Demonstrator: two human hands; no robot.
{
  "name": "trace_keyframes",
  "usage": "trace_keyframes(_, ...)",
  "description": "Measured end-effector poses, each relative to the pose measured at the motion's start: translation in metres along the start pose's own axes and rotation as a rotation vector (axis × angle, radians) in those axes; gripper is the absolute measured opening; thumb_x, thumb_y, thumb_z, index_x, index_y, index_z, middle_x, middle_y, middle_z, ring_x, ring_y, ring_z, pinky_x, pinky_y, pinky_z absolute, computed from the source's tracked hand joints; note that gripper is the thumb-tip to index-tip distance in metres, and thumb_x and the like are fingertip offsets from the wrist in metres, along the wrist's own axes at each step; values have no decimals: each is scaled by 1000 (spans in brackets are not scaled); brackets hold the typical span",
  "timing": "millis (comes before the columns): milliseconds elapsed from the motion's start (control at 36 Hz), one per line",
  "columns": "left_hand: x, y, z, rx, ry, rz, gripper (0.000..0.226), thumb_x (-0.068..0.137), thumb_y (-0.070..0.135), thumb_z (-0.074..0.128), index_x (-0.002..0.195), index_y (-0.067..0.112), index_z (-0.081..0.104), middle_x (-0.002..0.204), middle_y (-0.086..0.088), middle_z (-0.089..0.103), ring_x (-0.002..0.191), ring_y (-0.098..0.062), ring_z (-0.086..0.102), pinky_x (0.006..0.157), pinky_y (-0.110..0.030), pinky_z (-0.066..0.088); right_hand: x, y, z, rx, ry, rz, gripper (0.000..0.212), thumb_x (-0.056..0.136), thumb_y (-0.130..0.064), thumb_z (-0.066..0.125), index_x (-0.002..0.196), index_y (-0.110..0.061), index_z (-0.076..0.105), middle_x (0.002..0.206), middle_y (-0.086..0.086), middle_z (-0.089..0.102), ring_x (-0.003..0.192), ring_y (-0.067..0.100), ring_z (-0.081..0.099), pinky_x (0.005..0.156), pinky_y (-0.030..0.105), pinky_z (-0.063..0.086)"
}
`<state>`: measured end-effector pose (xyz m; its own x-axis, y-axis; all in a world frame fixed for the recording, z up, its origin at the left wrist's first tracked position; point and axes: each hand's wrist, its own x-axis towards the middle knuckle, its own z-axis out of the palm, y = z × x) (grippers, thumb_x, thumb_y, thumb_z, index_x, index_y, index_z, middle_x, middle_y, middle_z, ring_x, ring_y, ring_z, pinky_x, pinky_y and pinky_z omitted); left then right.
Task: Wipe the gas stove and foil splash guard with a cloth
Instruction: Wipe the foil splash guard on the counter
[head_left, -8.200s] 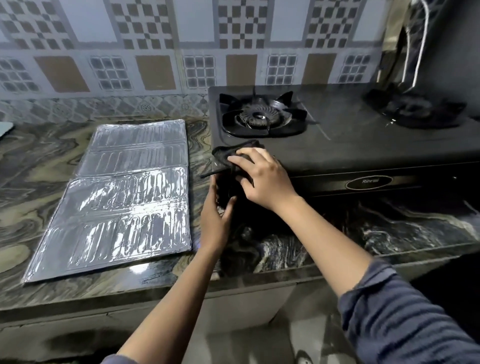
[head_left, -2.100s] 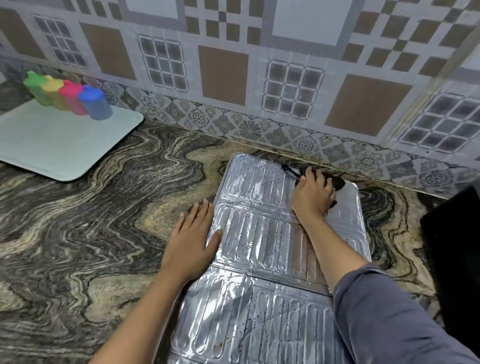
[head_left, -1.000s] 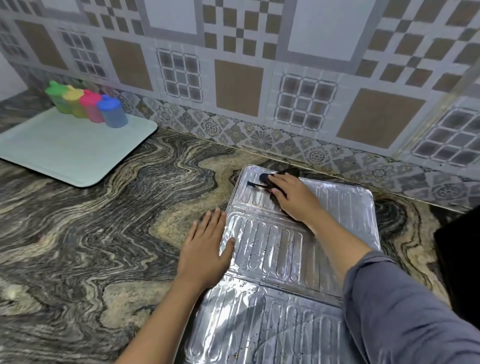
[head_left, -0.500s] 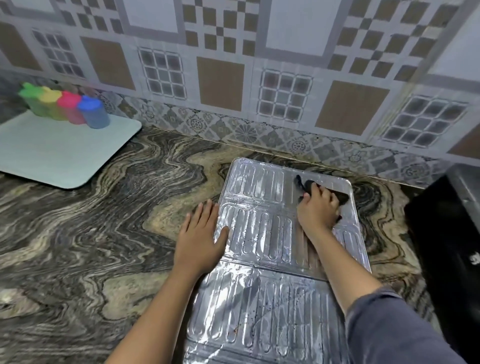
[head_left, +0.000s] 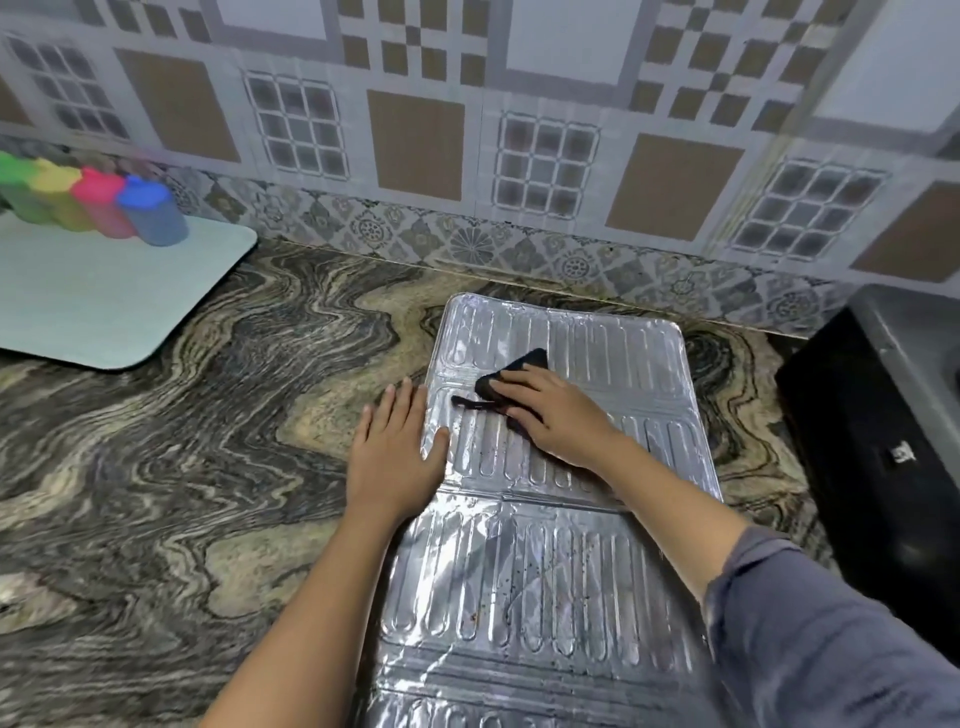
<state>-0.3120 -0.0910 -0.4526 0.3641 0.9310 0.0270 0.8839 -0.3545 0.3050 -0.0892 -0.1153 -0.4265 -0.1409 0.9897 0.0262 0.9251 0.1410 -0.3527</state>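
Since the foil splash guard (head_left: 566, 467) lies flat on the desk (head_left: 182, 467), we pin its edge with our left hand (head_left: 397, 457), fingers (head_left: 402, 402) spread, while our right hand (head_left: 558, 415) presses the black cloth (head_left: 511, 374) down, fingers together.

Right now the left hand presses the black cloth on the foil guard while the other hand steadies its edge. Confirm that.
Wrong on the hand: the head view shows the right hand pressing the black cloth on the foil guard, while the left hand lies flat and steadies its edge.
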Motion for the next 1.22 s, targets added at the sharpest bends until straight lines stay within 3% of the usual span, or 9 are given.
trace_keyframes(278, -2, 3, -4, 19, 2, -6, 71, 88, 56, 11, 150, 23, 9, 159, 4, 3, 147, -10, -1, 121, -36, 0, -90, 52, -12, 26, 303, 554, 41, 96, -25, 44, 137, -20, 46, 144, 6, 43, 136, 30, 30, 112, 38, 25)
trace_keyframes(389, -6, 10, -12, 29, 42, -52, 70, 87, 57, 21, 146, 20, 29, 154, -5, 27, 143, -22, 22, 115, -41, 18, -90, 51, -16, 32, 258, 580, 42, 97, -25, 43, 138, -20, 43, 146, 6, 41, 136, 30, 28, 112, 39, 25)
trace_keyframes(472, -13, 17, -21, 181, 99, -87, 60, 91, 54, 30, 135, 16, 47, 137, -8, 48, 124, -27, 43, 97, -42, 35, -89, 50, -19, 47, 228, 592, 42, 97, -25, 43, 139, -20, 42, 147, 6, 39, 137, 30, 26, 113, 40, 24)
trace_keyframes(583, -15, 25, -26, 305, 105, -67, 50, 94, 48, 35, 121, 12, 57, 122, -9, 55, 110, -27, 51, 85, -38, 36, -90, 47, -20, 65, 232, 593, 42, 98, -26, 41, 139, -21, 42, 147, 5, 38, 138, 29, 24, 113, 40, 23)
trace_keyframes(722, -28, 27, -34, 45, 160, -114, 43, 96, 39, 37, 120, 11, 60, 119, -13, 61, 108, -32, 56, 90, -40, 40, -92, 45, -22, 74, 215, 598, 41, 99, -27, 39, 139, -23, 41, 148, 4, 36, 139, 29, 21, 113, 40, 22)
trace_keyframes(806, -50, 20, -33, -50, 114, -95, 54, 95, 46, 36, 137, 12, 44, 129, -14, 56, 116, -32, 53, 93, -41, 43, -92, 42, -25, 73, 193, 623, 42, 99, -29, 35, 141, -25, 37, 150, 1, 33, 141, 27, 18, 114, 42, 21)
trace_keyframes(861, -68, 12, -29, -86, 61, -89, 67, 91, 57, 30, 144, 16, 32, 144, -10, 44, 130, -28, 43, 104, -42, 39, -92, 39, -25, 73, 195, 642, 43, 99, -29, 35, 141, -25, 35, 151, 0, 30, 141, 26, 16, 115, 43, 18)
trace_keyframes(1000, -95, 2, -13, -29, -50, -34, 90, 79, 76, 8, 150, 21, 0, 159, 1, 2, 147, -15, 2, 119, -39, 3, -89, 27, -21, 76, 225, 776, 45, 98, -28, 35, 142, -23, 31, 153, 4, 25, 142, 31, 13, 116, 47, 12)
trace_keyframes(1222, -96, 0, -7, 59, -13, -40, 88, 79, 72, -2, 150, 20, -1, 159, 4, -3, 146, -10, -6, 117, -33, -4, -62, -13, -2, 74, 220, 833, 53, 95, -29, 39, 145, -17, 24, 154, 10, 18, 141, 37, 8, 115, 50, 6)
